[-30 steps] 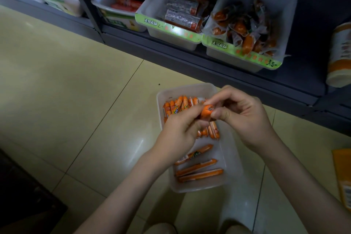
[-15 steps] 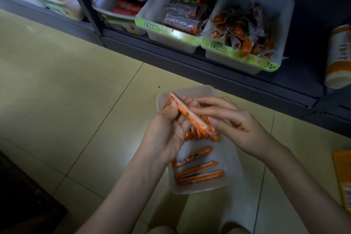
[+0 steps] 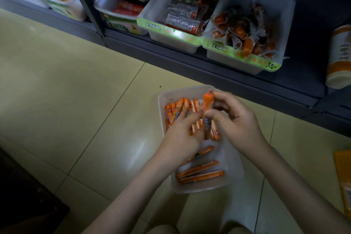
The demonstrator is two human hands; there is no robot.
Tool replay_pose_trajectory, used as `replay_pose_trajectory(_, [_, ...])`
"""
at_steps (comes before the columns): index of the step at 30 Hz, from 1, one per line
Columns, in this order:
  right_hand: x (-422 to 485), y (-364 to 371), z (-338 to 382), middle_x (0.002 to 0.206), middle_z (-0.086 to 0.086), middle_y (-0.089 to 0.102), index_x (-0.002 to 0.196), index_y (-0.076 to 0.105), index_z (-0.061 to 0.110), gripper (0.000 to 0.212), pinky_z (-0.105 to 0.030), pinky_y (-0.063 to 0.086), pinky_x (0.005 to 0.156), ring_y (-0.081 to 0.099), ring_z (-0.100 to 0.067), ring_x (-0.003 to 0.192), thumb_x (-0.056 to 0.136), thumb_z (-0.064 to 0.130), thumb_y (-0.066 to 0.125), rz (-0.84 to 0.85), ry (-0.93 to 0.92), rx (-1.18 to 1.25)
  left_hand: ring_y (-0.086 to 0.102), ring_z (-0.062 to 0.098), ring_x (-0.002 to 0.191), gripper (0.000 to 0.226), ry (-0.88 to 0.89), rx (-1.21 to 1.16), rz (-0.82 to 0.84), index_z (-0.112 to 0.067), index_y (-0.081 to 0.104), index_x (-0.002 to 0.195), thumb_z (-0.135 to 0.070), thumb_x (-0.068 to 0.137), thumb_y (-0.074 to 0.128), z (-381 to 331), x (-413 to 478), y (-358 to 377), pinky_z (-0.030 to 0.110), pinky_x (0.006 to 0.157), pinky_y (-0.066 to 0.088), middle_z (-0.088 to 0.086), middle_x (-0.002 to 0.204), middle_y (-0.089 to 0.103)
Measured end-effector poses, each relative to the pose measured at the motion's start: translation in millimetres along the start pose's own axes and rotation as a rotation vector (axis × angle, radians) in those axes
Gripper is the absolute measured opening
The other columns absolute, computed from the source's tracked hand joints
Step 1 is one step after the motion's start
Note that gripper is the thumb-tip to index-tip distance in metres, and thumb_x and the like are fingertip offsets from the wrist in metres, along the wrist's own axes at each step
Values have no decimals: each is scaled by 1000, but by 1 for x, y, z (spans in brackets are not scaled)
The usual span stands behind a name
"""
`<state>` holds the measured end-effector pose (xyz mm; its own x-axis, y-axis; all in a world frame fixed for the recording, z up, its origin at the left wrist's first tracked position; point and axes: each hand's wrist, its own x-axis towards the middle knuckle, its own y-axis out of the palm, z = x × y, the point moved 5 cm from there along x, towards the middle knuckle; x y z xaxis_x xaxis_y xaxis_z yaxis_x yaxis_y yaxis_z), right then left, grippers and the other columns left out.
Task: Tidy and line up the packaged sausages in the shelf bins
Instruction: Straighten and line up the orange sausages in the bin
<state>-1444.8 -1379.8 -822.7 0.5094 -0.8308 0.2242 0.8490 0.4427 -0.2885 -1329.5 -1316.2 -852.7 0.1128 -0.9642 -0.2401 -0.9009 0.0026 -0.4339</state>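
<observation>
A clear plastic bin (image 3: 234, 169) sits on the tiled floor below the shelf. Several orange packaged sausages (image 3: 176, 109) stand in a row at its far end, and three more (image 3: 201, 174) lie loose at its near end. My right hand (image 3: 237, 123) pinches one orange sausage (image 3: 207, 104), held roughly upright over the row. My left hand (image 3: 182, 137) lies over the row with its fingers stretched across the sausages, fingertips near the held one.
On the dark shelf (image 3: 209, 66) stand several white bins: one with sausages in clear wrappers (image 3: 245, 30), one with grey and green packs (image 3: 186, 13), one with red packs (image 3: 133, 4). An orange-and-white roll (image 3: 340, 57) stands at the right. A yellow pack (image 3: 343, 180) lies on the floor.
The sausage that lay slanted across both hands now stands upright in my right hand's pinch. My left hand has let go of it and dropped onto the row in the bin.
</observation>
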Motion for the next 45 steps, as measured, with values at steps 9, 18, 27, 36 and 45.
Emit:
replay_pose_trajectory(9, [-9,8,13,132,15,49,136,47,33,60,-21,40,100,52,-9,121,92,-6,52,105,-348,-245,60,14,68,16,326,169,-256,-18,53,92,-32,84,54,-18,-10,-8,22,62,47,1,73,69])
replay_pose_trajectory(18, [-15,6,7,134,-17,48,134,49,17,65,-36,40,102,49,-31,118,81,-18,60,201,-611,-621,45,-9,55,8,452,70,-335,-26,48,91,-26,86,54,-19,-13,-16,3,54,31,-21,59,44])
replay_pose_trajectory(27, [-15,3,-21,145,-11,34,131,51,20,40,-35,18,117,28,-28,135,92,11,53,-18,-510,-860,60,32,70,23,325,410,-258,-13,59,103,-29,86,61,5,8,0,34,56,42,4,75,57])
replay_pose_trajectory(36, [-59,46,-163,68,0,61,68,69,15,22,-29,42,67,55,-21,74,72,20,47,473,-243,-1197,50,29,118,36,-115,844,364,-12,44,132,-28,100,42,118,32,84,40,93,46,10,132,50])
replay_pose_trajectory(45, [-78,54,-187,71,2,63,74,66,17,16,-22,50,59,62,-17,67,58,19,70,627,-89,-1148,46,30,123,39,-73,1108,479,-10,35,138,-14,100,33,130,5,100,39,95,42,13,137,45])
